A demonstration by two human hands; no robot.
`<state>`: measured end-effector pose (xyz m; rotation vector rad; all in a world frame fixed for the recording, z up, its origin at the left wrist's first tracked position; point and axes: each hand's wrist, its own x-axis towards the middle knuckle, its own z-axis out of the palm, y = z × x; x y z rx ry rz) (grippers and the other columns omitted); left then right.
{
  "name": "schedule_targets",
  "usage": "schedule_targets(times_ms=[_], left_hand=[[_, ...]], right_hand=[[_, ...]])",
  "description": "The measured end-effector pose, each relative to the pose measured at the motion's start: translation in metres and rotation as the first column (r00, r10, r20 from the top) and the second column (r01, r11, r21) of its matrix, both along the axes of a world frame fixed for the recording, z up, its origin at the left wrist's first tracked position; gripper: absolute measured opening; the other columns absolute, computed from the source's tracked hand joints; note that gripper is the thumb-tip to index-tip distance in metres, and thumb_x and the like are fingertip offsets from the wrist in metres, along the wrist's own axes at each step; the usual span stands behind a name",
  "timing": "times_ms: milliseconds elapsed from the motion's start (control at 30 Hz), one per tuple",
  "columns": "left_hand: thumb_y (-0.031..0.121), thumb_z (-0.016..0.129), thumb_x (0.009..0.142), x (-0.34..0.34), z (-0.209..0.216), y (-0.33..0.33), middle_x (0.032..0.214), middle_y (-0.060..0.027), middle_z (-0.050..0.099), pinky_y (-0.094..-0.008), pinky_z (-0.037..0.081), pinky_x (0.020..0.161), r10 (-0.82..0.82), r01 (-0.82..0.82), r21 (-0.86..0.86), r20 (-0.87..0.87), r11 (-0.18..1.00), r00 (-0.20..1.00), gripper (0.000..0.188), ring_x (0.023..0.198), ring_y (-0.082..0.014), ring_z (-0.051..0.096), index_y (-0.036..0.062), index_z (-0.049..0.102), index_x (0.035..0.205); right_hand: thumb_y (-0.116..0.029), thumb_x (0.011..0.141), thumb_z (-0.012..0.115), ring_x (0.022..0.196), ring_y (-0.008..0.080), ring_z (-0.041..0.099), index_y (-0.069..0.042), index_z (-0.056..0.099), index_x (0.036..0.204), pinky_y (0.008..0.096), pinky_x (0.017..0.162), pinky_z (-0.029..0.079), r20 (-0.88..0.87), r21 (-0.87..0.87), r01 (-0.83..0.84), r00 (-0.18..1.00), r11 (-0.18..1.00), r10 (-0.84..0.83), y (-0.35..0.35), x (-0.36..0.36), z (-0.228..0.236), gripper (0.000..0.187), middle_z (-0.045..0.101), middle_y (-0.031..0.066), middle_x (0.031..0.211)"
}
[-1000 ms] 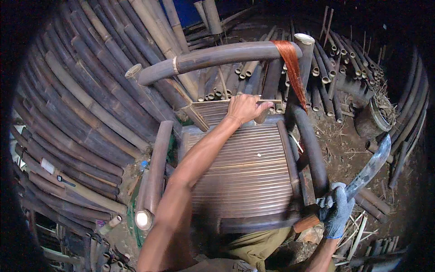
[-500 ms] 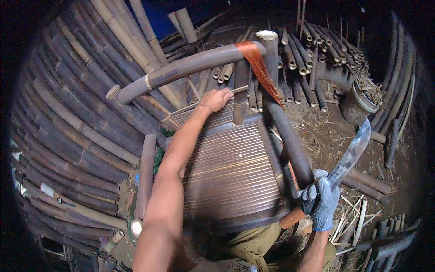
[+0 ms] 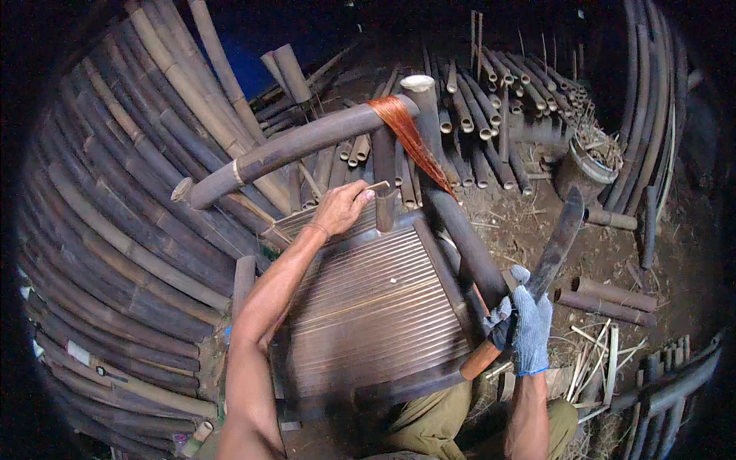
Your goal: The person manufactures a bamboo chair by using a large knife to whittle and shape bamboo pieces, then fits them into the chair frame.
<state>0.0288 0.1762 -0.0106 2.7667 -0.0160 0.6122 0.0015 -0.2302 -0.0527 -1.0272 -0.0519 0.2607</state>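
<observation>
Pinching a strip (image 3: 378, 185) with our left hand (image 3: 340, 208) at 12 o'clock on the chair (image 3: 360, 299), we're likely placing it; our gloved right hand (image 3: 530, 326) clasps a knife (image 3: 556, 241) at 3 o'clock; the next move calls for a steady pinch.

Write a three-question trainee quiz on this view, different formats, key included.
1. Which hand holds the knife?
2. True or false: the reddish strand bundle hangs over the picture-left end of the curved top rail.
3. The left hand grips: a) a bucket, b) a thin strip, c) an armrest.

Key: 1. The gloved right hand. 2. False; it hangs over the picture-right end. 3. b.
</observation>
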Motion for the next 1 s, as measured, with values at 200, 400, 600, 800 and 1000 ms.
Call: schedule_targets(times_ms=[200, 400, 600, 800, 1000], left_hand=[[0.032, 0.046, 0.103, 0.067, 0.051, -0.019, 0.087, -0.0230, 0.066, -0.0516, 0.049, 0.073, -0.129, 0.148, -0.064, 0.238, 0.987, 0.963, 0.029, 0.086, -0.0435, 0.064, 0.0046, 0.056, 0.102], [0.021, 0.051, 0.103, 0.074, 0.180, -0.161, 0.072, -0.0032, 0.055, -0.0272, 0.042, 0.045, -0.295, 0.524, -0.800, 0.446, 0.292, 0.845, 0.020, 0.054, -0.0093, 0.054, 0.0028, 0.055, 0.110], [0.017, 0.058, 0.098, 0.065, 0.175, -0.136, 0.070, 0.0053, 0.043, -0.0200, 0.036, 0.045, -0.019, 0.466, -0.861, 0.479, -0.205, 0.877, 0.025, 0.050, -0.0022, 0.039, 0.0020, 0.054, 0.118], [0.021, 0.048, 0.103, 0.035, 0.163, -0.123, 0.070, 0.0030, 0.044, -0.0234, 0.037, 0.045, 0.047, 0.498, -0.856, 0.497, -0.138, 0.867, 0.020, 0.051, -0.0050, 0.040, 0.0045, 0.054, 0.113], [0.021, 0.050, 0.103, 0.000, 0.186, -0.134, 0.071, 0.0032, 0.044, -0.0222, 0.037, 0.043, 0.060, 0.591, -0.806, 0.589, -0.026, 0.806, 0.026, 0.050, -0.0043, 0.040, 0.0024, 0.054, 0.120]], right_hand=[[-0.016, 0.097, 0.055, 0.047, 0.0156, 0.052, -0.008, 0.052, 0.126, 0.0308, 0.043, 0.047, 0.006, -0.105, 0.039, 0.999, 0.994, -0.039, 0.019, -0.003, 0.006, 0.030, 0.052, 0.0024, 0.063], [-0.014, 0.093, 0.063, 0.050, 0.0179, 0.059, 0.005, 0.045, 0.136, 0.0368, 0.048, 0.057, -0.003, -0.062, -0.011, 1.000, 0.998, 0.011, 0.001, -0.009, 0.020, 0.050, 0.066, 0.0111, 0.080], [-0.028, 0.088, 0.070, 0.053, 0.0213, 0.061, 0.007, 0.053, 0.126, 0.0417, 0.052, 0.059, 0.070, 0.224, -0.305, 0.952, 0.926, 0.297, 0.031, -0.069, 0.049, 0.055, 0.066, 0.0148, 0.082], [-0.019, 0.093, 0.063, 0.057, 0.0191, 0.063, 0.010, 0.057, 0.118, 0.0376, 0.054, 0.060, 0.150, 0.276, -0.350, 0.936, 0.895, 0.319, 0.040, -0.101, 0.058, 0.039, 0.067, 0.0140, 0.083], [-0.014, 0.095, 0.060, 0.057, 0.0181, 0.063, 0.009, 0.056, 0.120, 0.0351, 0.052, 0.058, 0.102, 0.383, -0.350, 0.936, 0.855, 0.337, 0.041, -0.116, 0.054, 0.034, 0.067, 0.0132, 0.081]])
